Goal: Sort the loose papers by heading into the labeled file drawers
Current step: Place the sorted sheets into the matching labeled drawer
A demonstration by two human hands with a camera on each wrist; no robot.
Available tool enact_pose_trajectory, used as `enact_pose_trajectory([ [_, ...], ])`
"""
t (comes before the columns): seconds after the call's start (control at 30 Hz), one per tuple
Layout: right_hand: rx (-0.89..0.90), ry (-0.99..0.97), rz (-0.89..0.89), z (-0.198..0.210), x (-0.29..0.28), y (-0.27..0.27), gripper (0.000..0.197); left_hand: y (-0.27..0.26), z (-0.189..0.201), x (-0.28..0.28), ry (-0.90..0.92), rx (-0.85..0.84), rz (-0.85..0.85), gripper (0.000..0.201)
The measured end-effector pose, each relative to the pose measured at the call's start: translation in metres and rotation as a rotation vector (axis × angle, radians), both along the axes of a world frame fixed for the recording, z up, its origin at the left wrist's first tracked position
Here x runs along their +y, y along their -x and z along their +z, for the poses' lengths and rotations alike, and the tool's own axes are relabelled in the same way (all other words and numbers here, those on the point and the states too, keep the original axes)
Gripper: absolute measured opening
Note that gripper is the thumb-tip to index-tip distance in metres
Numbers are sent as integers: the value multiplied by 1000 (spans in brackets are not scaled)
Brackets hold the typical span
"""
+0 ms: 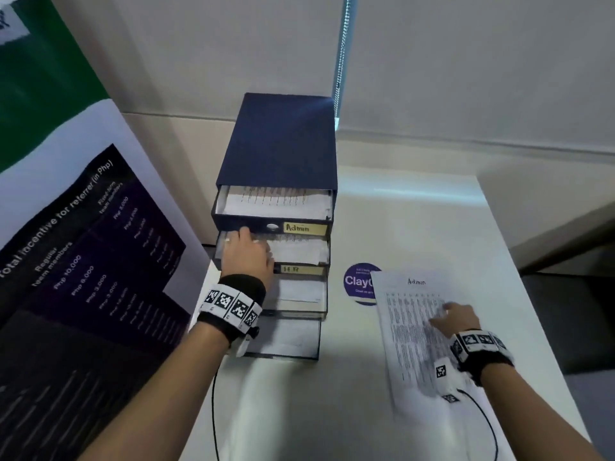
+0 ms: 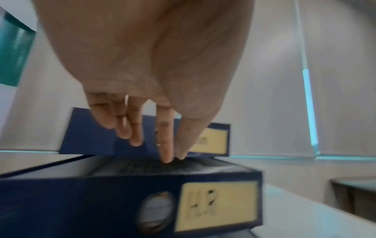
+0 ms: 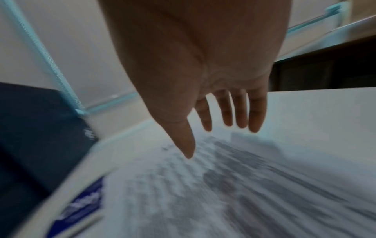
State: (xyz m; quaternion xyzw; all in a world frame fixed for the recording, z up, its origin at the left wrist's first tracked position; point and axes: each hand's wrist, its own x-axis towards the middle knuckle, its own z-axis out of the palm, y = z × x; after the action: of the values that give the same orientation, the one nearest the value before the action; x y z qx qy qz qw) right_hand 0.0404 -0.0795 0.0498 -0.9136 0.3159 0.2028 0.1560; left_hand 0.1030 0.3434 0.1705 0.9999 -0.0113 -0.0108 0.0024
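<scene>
A navy drawer unit (image 1: 279, 144) stands on the white table (image 1: 416, 211) with its drawers pulled out in steps. The top drawer (image 1: 304, 228) is labelled "Admin" and has printed sheets in it. Below it is the "HR" drawer (image 1: 301, 269) (image 2: 217, 206). My left hand (image 1: 249, 244) (image 2: 173, 158) reaches into the HR drawer, fingers straight, with index and thumb tips touching the paper (image 2: 142, 164) inside. To the right, a loose sheet headed "Admin" (image 1: 409, 327) (image 3: 223, 193) lies on the table. My right hand (image 1: 452, 316) (image 3: 213, 136) is over it, fingers straight and spread.
Two lower drawers (image 1: 293, 294) also stand pulled out with sheets in them. A round purple sticker (image 1: 359, 282) lies partly under the Admin sheet. A large poster (image 1: 83, 261) leans at the left. The table's right edge (image 1: 519, 261) runs close to my right hand.
</scene>
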Motion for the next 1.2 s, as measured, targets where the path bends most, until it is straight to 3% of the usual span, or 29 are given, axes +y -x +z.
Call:
enact_pose_trajectory([
  [0.1, 207, 97, -127, -27, -30, 38, 80, 9, 10, -48, 531, 43, -272, 9],
  [0.17, 172, 135, -71, -36, -34, 54, 92, 17, 8, -84, 774, 185, -391, 7],
  [0.23, 97, 74, -18, -42, -35, 61, 103, 24, -11, -118, 887, 369, -371, 9],
  [0.33, 10, -90, -38, -45, -37, 62, 103, 28, -70, -160, 883, 651, -172, 26],
  [0.43, -66, -252, -41, -47, -44, 60, 61, 32, -128, -179, 458, 851, -6, 52],
  [0.47, -91, -291, -44, -48, -47, 59, 44, 35, -141, -183, 383, 848, 38, 53],
  [0.53, -139, -330, -49, -49, -51, 57, 29, 41, -167, -186, 498, 770, 192, 56],
  [0.6, -153, -319, -30, -48, -51, 55, 33, 43, -185, -190, 739, 705, 368, 53],
  [0.67, -120, -319, 30, -48, -49, 51, 45, 45, -190, -194, 1021, 773, 508, 36],
  [0.73, -101, -363, 102, -46, -45, 47, 54, 46, -196, -195, 1144, 850, 510, 14],
  [0.83, -63, -425, 121, -49, -47, 43, 56, 47, -200, -198, 1168, 830, 448, 27],
  [0.93, -5, -452, 58, -51, -66, 42, 43, 51, -201, -197, 1168, 673, 460, 19],
  [1.1, -223, -282, -179, -38, -120, 48, 25, 56, -197, -202, 1205, 549, 516, 32],
  [1.2, -217, -220, -249, -40, -145, 55, 24, 58, -190, -205, 1193, 501, 530, 43],
])
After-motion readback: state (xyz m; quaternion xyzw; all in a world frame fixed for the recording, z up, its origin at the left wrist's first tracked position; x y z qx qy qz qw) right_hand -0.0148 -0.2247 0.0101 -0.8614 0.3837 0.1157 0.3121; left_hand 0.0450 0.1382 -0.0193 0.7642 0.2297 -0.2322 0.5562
